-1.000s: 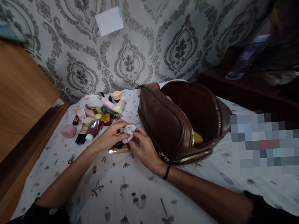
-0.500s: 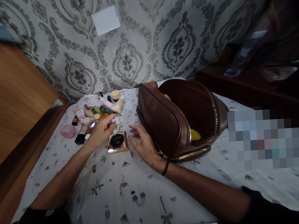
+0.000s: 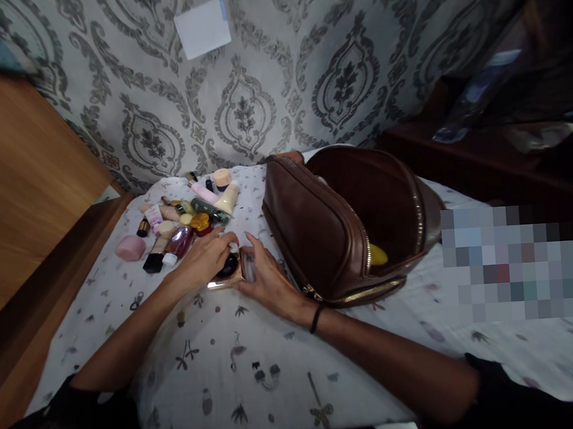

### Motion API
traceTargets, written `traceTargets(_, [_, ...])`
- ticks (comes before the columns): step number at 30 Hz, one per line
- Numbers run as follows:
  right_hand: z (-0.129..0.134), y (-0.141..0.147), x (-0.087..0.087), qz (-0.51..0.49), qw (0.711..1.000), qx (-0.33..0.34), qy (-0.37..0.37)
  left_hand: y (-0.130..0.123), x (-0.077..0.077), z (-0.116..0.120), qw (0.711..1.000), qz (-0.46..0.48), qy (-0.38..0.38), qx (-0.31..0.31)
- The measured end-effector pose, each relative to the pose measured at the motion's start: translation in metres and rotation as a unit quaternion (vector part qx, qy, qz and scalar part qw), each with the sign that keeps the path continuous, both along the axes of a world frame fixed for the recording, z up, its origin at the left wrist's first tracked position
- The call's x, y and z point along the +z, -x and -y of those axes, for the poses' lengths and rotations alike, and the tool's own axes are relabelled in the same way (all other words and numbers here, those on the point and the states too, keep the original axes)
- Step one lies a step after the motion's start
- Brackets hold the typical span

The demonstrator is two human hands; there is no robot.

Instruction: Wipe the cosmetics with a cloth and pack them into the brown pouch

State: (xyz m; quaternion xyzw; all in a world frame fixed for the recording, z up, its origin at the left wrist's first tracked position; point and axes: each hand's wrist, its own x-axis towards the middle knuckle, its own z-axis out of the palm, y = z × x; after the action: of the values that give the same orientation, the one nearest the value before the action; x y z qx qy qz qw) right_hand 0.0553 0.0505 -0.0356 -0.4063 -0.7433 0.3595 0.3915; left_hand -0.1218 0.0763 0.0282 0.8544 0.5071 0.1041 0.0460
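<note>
A gold square compact [image 3: 219, 284] with a round black centre lies on the patterned white cloth [image 3: 259, 397]. My left hand [image 3: 204, 255] is over its upper left part, fingers curled round a crumpled white tissue [image 3: 232, 246] that is mostly hidden. At the compact's right edge, my right hand [image 3: 270, 281] has its thumb and fingers around the side, gripping it. Several cosmetics lie behind and left of my left hand, among them a purple bottle [image 3: 179, 240], an amber jar [image 3: 200, 223] and a pink sponge-like piece [image 3: 130, 248].
An unzipped brown leather bag [image 3: 317, 232] stands right of my right hand, a yellow item [image 3: 378, 255] inside. Wooden furniture [image 3: 26, 166] borders the left side. A clear bottle [image 3: 473, 96] rests on a dark ledge at the right. Patterned wallpaper rises behind.
My left hand has moved right and down over the compact with the tissue. My right hand has moved left and closed on the compact's right edge.
</note>
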Motion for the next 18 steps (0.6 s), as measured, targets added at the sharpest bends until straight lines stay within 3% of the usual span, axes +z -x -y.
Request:
traceTargets(5, [0.000,0.001,0.001,0.009,1.000,-0.004,-0.002,-0.003,-0.002,0.010,1.000,0.002,-0.010,-0.015])
traceTargets(13, [0.000,0.001,-0.001,0.020,1.000,0.001,-0.004,-0.009,-0.014,0.010,0.997,0.022,-0.038,0.067])
traceTargets(18, [0.002,0.000,0.005,0.035,0.999,0.004,0.007,-0.001,-0.010,0.009,0.997,0.070,-0.022,0.037])
